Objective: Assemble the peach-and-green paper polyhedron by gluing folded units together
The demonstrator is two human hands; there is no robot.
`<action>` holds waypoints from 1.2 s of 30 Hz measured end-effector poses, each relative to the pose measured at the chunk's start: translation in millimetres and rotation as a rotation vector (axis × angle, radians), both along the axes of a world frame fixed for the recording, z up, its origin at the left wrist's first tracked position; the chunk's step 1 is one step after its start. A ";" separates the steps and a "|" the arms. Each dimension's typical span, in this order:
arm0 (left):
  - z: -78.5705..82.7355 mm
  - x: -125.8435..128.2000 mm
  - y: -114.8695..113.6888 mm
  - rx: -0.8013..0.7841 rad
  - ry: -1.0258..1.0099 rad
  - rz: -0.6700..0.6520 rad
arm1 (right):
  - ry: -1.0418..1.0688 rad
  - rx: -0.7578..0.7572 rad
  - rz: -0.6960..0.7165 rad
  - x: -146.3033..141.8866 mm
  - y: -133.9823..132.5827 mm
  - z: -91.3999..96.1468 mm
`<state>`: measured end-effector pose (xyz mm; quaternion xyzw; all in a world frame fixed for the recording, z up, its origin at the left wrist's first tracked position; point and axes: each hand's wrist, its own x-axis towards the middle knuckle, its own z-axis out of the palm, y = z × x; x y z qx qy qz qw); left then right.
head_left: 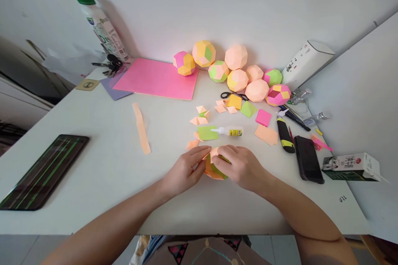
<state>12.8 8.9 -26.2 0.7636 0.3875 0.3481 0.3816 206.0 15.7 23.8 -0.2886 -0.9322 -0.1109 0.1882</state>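
Between my hands at the table's front sits a partly built paper ball [214, 171] in orange and green. My left hand [189, 167] grips its left upper edge with fingers pressed together. On the other side my right hand [241, 166] closes its fingers on the rim, near a pale peach paper piece [214, 153]. The fingers hide much of the ball. Just beyond it lie a green sticky note [207, 133] and a small glue bottle [231, 131] on its side, nozzle pointing left. Small folded peach pieces [199, 120] are scattered close by.
Finished paper balls [236, 57] cluster against the wall. Black scissors [234, 95] lie before them. A utility knife [285, 134], a phone [308, 159] and a milk carton [351, 166] stand or lie right. Left are a peach strip [141, 128], pink sheet [155, 78] and tablet [43, 172].
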 end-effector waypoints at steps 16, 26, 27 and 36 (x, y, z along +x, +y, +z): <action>-5.6 2.5 -5.1 0.176 0.028 0.240 | 0.062 -0.038 -0.002 0.0 5.3 -10.0; -7.0 3.3 -6.8 0.222 0.028 0.266 | 0.183 -0.122 -0.051 -3.5 3.0 -14.3; -6.7 3.3 -7.1 0.221 0.032 0.266 | 0.184 -0.127 -0.052 -3.5 2.9 -13.6; -7.4 3.4 -7.5 0.295 0.048 0.266 | 0.187 -0.140 -0.071 -4.8 1.0 -11.8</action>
